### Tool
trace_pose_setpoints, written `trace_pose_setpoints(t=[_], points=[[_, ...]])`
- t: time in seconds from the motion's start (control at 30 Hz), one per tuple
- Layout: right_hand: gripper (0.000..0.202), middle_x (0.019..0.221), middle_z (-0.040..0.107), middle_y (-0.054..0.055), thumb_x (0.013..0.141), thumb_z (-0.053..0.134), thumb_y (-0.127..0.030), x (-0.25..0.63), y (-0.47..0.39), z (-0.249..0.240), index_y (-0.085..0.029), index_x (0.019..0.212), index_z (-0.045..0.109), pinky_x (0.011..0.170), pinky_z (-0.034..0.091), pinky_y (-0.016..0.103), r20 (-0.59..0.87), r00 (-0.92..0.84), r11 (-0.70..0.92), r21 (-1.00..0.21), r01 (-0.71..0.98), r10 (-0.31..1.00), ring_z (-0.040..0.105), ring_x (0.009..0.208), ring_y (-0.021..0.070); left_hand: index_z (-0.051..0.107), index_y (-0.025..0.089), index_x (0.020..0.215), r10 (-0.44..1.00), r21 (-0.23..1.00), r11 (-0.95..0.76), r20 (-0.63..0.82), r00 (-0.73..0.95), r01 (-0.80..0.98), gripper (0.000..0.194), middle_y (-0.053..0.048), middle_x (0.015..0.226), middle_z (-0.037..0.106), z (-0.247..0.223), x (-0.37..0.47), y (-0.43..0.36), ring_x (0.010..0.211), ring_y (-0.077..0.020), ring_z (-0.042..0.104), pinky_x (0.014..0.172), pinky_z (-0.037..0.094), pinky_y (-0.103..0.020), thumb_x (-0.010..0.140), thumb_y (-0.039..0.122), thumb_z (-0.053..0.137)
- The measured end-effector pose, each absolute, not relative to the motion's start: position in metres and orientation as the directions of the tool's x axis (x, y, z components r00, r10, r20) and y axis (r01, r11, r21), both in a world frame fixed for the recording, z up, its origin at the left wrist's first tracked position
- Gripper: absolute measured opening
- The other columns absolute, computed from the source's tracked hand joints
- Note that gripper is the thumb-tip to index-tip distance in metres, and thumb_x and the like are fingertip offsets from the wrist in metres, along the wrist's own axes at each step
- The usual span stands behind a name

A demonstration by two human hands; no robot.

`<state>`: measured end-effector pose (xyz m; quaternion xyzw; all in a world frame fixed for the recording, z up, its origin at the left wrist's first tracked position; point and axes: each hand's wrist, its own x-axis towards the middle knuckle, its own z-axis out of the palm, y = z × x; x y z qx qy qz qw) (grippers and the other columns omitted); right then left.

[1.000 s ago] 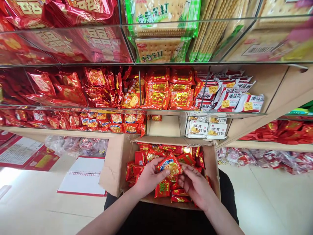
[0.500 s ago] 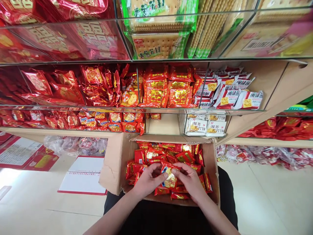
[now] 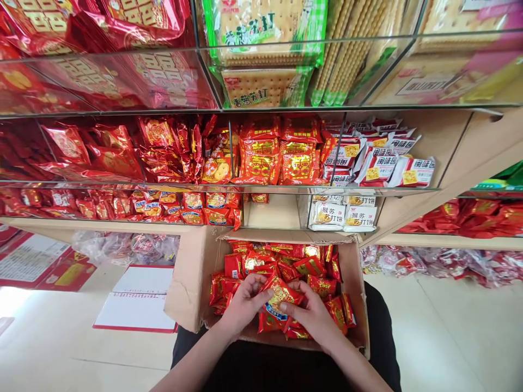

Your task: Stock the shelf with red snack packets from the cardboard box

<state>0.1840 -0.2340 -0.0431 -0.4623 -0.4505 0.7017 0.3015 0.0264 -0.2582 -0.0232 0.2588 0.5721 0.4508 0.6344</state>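
Observation:
Over an open cardboard box (image 3: 188,283), both my hands grip one red snack packet (image 3: 279,296) with gold print and a blue band. My left hand (image 3: 245,307) pinches its left side, thumb on the front. On the right edge, my right hand (image 3: 312,316) holds it the same way. Beneath and behind the hands lie many loose red packets (image 3: 310,265) that fill the box. The box rests at my lap, between my dark-clothed legs (image 3: 382,326).
Just beyond the box, a shelf bay (image 3: 275,212) stands between red packets (image 3: 216,208) and white cracker packets (image 3: 327,214). Higher shelves hold red packets (image 3: 261,158) and green-edged crackers (image 3: 265,90) behind glass. A white cardboard flap (image 3: 134,296) lies on the floor at left.
The packet between my hands has turned, so its gold print and blue band now face differently. My hands are slightly lower, and the view has tilted up a little.

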Motion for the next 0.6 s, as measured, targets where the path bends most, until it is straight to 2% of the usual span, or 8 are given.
trace_pose_setpoints(t=[0.1, 0.23, 0.43, 0.6], points=[[0.044, 0.081, 0.064, 0.001, 0.059, 0.071, -0.043, 0.186, -0.23, -0.04, -0.021, 0.09, 0.051, 0.07, 0.05, 0.033, -0.387, -0.373, -0.425, -0.905, -0.023, 0.843, 0.061, 0.075, 0.0191, 0.059, 0.018, 0.077, 0.854, 0.834, 0.483, -0.516, -0.065, -0.268, 0.031, 0.003, 0.067, 0.057, -0.017, 0.027, -0.253, 0.058, -0.0065, 0.051, 0.052, 0.041, -0.017, 0.06, 0.041, 0.07], [0.032, 0.076, 0.061, -0.001, 0.072, 0.058, -0.049, 0.188, -0.223, -0.035, -0.022, 0.088, 0.048, 0.073, 0.047, 0.028, -0.381, -0.31, -0.414, -0.909, -0.049, 0.871, 0.059, 0.079, 0.0167, 0.056, 0.019, 0.077, 0.813, 0.762, 0.477, -0.572, -0.11, -0.439, 0.035, 0.005, 0.069, 0.058, -0.013, 0.03, -0.249, 0.059, -0.0074, 0.054, 0.054, 0.045, -0.019, 0.055, 0.039, 0.075], [0.03, 0.071, 0.057, -0.001, 0.076, 0.052, -0.051, 0.188, -0.221, -0.037, -0.022, 0.08, 0.046, 0.064, 0.046, 0.026, -0.318, -0.286, -0.308, -0.948, 0.083, 0.904, 0.056, 0.07, 0.0161, 0.051, 0.02, 0.073, 0.803, 0.71, 0.452, -0.588, -0.101, -0.54, 0.033, 0.007, 0.067, 0.057, -0.018, 0.03, -0.25, 0.059, -0.0053, 0.054, 0.056, 0.045, -0.018, 0.055, 0.033, 0.076], [0.03, 0.075, 0.06, 0.001, 0.077, 0.049, -0.051, 0.19, -0.223, -0.044, -0.022, 0.083, 0.051, 0.066, 0.048, 0.028, -0.344, -0.319, -0.309, -0.938, 0.158, 0.883, 0.059, 0.076, 0.0192, 0.05, 0.02, 0.076, 0.792, 0.679, 0.491, -0.608, -0.044, -0.547, 0.033, 0.006, 0.07, 0.06, -0.029, 0.027, -0.255, 0.062, -0.0074, 0.058, 0.055, 0.046, -0.019, 0.058, 0.034, 0.074]])
